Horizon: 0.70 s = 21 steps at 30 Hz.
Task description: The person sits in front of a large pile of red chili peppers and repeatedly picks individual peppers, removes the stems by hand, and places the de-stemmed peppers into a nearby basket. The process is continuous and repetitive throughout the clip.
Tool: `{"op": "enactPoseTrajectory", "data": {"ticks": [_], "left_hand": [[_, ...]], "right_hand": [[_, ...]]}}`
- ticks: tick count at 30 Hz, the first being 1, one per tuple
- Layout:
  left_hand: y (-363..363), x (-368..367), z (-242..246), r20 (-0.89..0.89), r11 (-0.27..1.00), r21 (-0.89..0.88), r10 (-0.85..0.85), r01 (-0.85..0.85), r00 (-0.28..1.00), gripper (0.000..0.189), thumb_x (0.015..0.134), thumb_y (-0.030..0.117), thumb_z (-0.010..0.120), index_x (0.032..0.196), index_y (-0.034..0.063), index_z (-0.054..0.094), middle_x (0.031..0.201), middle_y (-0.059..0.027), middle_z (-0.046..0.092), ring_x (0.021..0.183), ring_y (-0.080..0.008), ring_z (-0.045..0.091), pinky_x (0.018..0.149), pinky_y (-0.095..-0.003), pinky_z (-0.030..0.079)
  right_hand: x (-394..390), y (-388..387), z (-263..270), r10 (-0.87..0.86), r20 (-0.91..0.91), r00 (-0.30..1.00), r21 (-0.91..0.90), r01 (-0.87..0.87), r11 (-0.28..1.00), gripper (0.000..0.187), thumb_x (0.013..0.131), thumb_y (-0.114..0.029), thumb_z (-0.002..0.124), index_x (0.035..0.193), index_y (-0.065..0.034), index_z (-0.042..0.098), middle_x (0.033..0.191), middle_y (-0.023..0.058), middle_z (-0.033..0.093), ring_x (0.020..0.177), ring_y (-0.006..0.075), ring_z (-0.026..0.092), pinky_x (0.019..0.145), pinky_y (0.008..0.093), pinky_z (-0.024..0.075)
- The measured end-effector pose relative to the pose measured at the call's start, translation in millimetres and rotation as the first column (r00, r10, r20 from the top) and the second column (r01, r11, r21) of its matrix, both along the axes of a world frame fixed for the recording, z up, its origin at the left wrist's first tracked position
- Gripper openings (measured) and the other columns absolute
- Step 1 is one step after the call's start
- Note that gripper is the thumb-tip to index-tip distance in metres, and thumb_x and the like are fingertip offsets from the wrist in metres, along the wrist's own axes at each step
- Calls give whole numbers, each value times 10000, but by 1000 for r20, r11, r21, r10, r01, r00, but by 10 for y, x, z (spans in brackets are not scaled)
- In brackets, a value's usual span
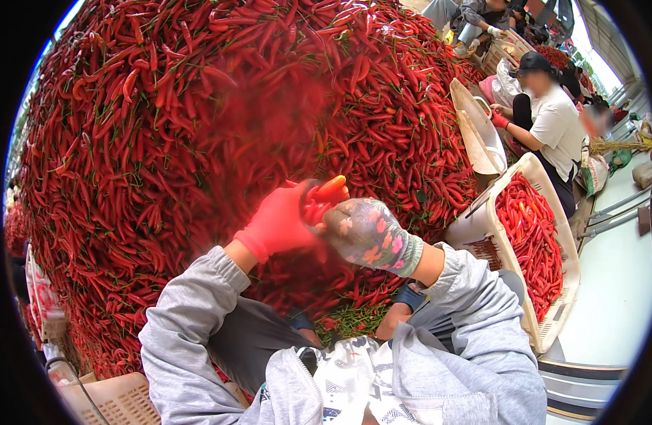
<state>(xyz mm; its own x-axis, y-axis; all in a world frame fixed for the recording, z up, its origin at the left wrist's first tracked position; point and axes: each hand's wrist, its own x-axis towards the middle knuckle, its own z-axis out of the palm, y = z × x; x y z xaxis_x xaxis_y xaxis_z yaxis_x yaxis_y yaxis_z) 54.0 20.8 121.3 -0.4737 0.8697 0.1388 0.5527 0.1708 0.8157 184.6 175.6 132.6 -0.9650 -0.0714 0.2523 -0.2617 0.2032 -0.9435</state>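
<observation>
In the head view, my left hand (283,220), in a red glove, is closed around several red chili peppers (318,204). One pepper with an orange tip (333,186) sticks out at the top of the bunch. My right hand (368,231) wears a dark floral-patterned glove and is pressed up against the bunch from the right. Its fingers are blurred, and whether they grip a pepper or stem cannot be made out. Behind both hands rises a huge heap of red chili peppers (161,138), many with green stems. Green stems (352,321) lie on the ground between my feet.
A white plastic crate (562,260) of red peppers stands at my right. Another crate (118,396) sits at lower left. Beyond the right crate, a person (557,119) in red gloves sits beside a cut-open white container (477,135). More people (480,24) sit farther back.
</observation>
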Motion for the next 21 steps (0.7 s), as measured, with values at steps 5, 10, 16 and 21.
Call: {"op": "enactPoseTrajectory", "data": {"ticks": [5,10,16,21], "left_hand": [[187,267,4,297,987,-91,-98,130,950,567,664,290,828,1080,3,571,925,-158,677,847,-282,676,777,-348,522],[239,439,24,219,978,-140,-120,153,968,499,699,221,818,1072,-3,572,1040,-122,676,953,-148,637,841,-317,507],[333,176,-147,783,938,346,-303,24,543,484,845,229,737,1226,20,525,1165,-78,642,1023,-181,623,931,-319,483],[451,8,-112,787,774,603,-538,-193,302,649,849,518,652,1284,60,500,1165,-156,612,953,-343,652,971,-488,512]], "right_hand": [[223,188,181,46,-153,987,360,13,933,105,758,-47,647,792,-102,566,736,53,592,687,261,614,633,375,490],[608,328,319,-112,-370,922,438,279,855,130,759,-56,714,864,-54,636,722,77,647,645,249,658,557,349,508],[1474,413,-150,-154,558,815,483,-169,859,414,916,-412,621,1035,-17,651,839,211,684,819,352,684,740,399,536],[2050,367,-685,-154,675,721,595,-410,692,567,930,-500,552,1154,18,614,925,227,689,911,363,674,807,437,524]]}}
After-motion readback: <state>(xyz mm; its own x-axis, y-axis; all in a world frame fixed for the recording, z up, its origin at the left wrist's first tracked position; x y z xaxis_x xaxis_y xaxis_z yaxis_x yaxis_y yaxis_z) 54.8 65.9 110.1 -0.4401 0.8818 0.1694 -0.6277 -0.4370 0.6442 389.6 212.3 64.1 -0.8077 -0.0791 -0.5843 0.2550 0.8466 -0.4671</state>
